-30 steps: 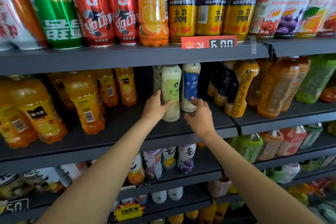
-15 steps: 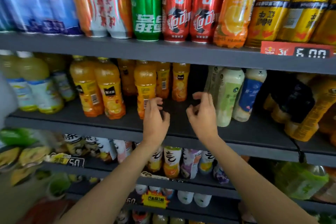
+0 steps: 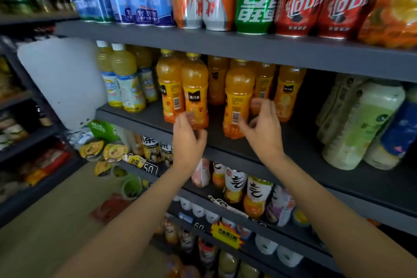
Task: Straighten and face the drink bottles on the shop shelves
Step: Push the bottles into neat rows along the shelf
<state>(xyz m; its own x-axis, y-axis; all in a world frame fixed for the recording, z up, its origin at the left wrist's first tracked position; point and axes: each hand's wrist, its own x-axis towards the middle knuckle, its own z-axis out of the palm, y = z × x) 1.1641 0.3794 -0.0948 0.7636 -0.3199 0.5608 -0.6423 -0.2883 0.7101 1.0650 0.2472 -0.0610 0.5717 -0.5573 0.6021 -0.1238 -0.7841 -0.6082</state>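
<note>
Orange juice bottles (image 3: 239,97) stand upright near the shelf (image 3: 293,142) front edge. Right hand (image 3: 262,128), fingers loosely spread and empty, is just beside the barcode-facing one; left hand (image 3: 188,136) hovers half-curled, holding nothing.

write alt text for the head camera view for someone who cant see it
Two bare hands reach for orange juice bottles on a dark shop shelf: the left hand at a bottle with its label facing out, the right hand beside a bottle showing its barcode. Cans line the shelf above.
</note>
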